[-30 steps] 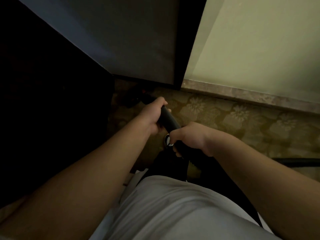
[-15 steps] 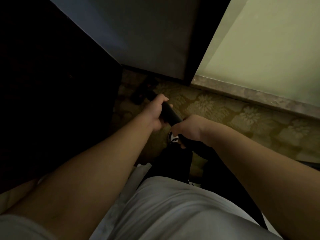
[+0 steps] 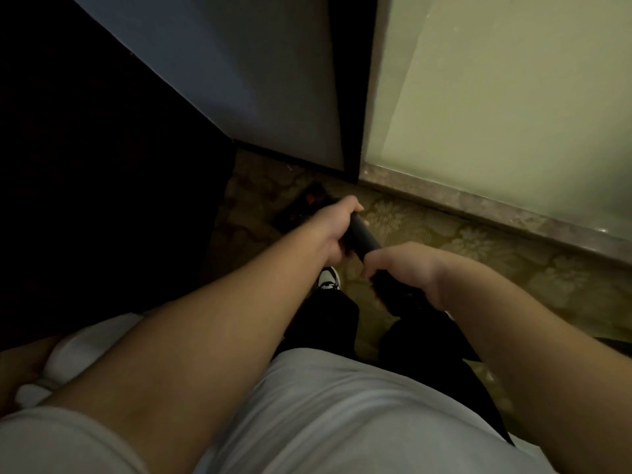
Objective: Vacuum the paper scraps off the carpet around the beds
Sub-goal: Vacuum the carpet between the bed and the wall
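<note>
A black vacuum wand (image 3: 363, 236) runs from my waist down and forward to a dark floor head (image 3: 301, 208) on the patterned carpet (image 3: 478, 248). My left hand (image 3: 337, 227) grips the wand further down. Closer to my body, my right hand (image 3: 403, 268) curls round its upper end. The floor head sits in deep shadow near the corner, so its outline is unclear. No paper scraps show in this dim light.
Dark furniture (image 3: 102, 183) fills the left. A grey panel (image 3: 246, 70) and a dark post (image 3: 354, 97) close the corner ahead; a pale wall (image 3: 513, 97) with a stone skirting (image 3: 496, 217) runs right. White bedding (image 3: 75, 347) lies at lower left. My shoe (image 3: 329, 278) stands below the wand.
The floor head has drawn back from under the grey panel toward me. Both hands have kept their grip and moved slightly right in view.
</note>
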`<action>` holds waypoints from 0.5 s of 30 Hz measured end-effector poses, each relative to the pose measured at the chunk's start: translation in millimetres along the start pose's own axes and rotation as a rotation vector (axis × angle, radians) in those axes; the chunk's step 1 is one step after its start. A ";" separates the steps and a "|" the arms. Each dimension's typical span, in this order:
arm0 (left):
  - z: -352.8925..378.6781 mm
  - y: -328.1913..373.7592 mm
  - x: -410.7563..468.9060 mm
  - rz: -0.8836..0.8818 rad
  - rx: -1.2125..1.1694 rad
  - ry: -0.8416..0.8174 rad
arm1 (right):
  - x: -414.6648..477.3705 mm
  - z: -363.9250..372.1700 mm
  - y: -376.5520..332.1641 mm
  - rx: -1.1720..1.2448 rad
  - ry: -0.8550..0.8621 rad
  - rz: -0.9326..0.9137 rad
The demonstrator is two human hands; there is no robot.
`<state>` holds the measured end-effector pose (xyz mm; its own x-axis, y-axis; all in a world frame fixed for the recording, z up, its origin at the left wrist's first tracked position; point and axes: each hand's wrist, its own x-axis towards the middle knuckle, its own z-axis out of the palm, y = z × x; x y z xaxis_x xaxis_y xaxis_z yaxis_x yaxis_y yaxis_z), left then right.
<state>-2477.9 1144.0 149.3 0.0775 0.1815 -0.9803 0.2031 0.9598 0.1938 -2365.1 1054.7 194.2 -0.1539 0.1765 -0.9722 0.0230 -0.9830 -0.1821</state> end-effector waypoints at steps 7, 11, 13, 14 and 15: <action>73.4 -56.9 -19.3 -0.008 0.002 0.030 | -34.5 -55.6 70.5 0.009 0.005 -0.055; 97.4 -77.8 -35.4 0.003 -0.006 0.036 | -45.5 -65.7 100.4 0.045 -0.032 -0.085; 100.0 -81.8 -39.4 0.027 0.019 0.045 | -46.9 -63.7 108.0 0.103 -0.060 -0.101; 99.5 -81.8 -43.2 0.044 0.040 0.052 | -46.7 -61.5 109.8 0.131 -0.074 -0.114; 97.4 -81.2 -44.7 0.065 0.063 0.064 | -45.7 -58.0 110.6 0.156 -0.092 -0.128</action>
<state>-2402.8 1037.1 181.0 0.0305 0.2586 -0.9655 0.2608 0.9304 0.2574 -2298.2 940.8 209.9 -0.2354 0.3020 -0.9238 -0.1543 -0.9501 -0.2712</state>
